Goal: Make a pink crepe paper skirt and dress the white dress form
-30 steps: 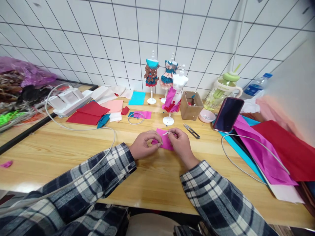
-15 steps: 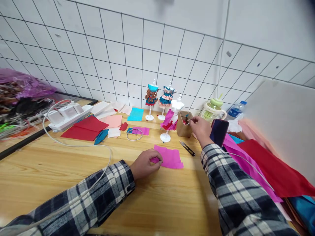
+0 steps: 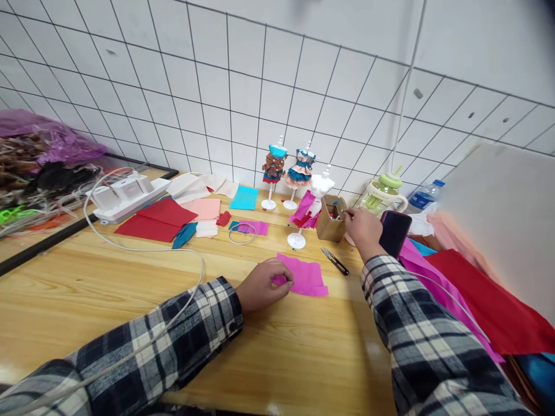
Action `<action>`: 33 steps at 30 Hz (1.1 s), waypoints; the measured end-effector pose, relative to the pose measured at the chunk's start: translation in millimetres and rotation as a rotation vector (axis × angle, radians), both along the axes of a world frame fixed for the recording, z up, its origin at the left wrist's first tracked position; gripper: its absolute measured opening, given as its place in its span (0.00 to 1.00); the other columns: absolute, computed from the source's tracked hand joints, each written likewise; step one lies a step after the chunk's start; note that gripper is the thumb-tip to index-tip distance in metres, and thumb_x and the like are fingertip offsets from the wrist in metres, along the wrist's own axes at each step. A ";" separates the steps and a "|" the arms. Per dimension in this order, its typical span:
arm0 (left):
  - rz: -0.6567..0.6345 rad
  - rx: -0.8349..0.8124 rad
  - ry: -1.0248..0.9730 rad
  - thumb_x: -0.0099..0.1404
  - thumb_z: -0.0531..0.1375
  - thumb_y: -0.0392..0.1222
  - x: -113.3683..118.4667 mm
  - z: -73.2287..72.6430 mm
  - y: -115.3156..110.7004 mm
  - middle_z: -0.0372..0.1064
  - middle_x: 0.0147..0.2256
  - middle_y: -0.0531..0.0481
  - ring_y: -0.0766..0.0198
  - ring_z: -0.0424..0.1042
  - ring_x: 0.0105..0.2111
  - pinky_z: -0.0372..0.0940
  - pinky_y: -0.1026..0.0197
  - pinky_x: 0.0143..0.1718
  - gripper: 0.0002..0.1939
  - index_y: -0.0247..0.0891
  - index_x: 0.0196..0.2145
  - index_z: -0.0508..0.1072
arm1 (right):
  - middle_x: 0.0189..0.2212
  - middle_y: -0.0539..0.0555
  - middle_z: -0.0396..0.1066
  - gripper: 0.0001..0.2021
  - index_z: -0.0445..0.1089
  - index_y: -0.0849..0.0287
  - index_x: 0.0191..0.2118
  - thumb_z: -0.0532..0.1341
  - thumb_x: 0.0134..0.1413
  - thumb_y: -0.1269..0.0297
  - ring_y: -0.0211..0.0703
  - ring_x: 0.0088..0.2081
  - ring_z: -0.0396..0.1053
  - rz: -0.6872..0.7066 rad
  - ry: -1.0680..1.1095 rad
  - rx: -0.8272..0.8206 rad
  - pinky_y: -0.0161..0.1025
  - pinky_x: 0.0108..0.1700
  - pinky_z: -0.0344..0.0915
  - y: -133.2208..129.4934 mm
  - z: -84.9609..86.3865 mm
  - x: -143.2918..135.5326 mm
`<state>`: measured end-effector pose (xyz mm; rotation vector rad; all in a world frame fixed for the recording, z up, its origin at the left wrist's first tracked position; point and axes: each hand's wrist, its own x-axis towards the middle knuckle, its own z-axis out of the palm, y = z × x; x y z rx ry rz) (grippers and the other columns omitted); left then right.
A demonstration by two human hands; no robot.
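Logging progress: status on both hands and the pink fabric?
Left hand pinning pink fabric flat. Right hand at cardboard box, fingers pinched. Snips lie between.

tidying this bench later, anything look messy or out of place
Nothing is spilled or broken. Loose paper scraps lie scattered near the wall, and a white cable trails over the left sleeve. The left hand pins a pink sheet; the right hand is at the cardboard box.
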<state>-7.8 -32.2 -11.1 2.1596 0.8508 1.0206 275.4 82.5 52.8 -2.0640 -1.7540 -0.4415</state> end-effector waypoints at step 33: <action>-0.186 -0.770 -0.321 0.55 0.68 0.47 -5.2 2.4 7.3 0.75 0.31 0.48 0.63 0.72 0.34 0.65 0.61 0.41 0.13 0.33 0.30 0.76 | 0.35 0.53 0.77 0.02 0.76 0.54 0.33 0.67 0.51 0.65 0.44 0.38 0.73 0.845 0.853 -0.165 0.42 0.43 0.68 -137.6 -58.2 -91.0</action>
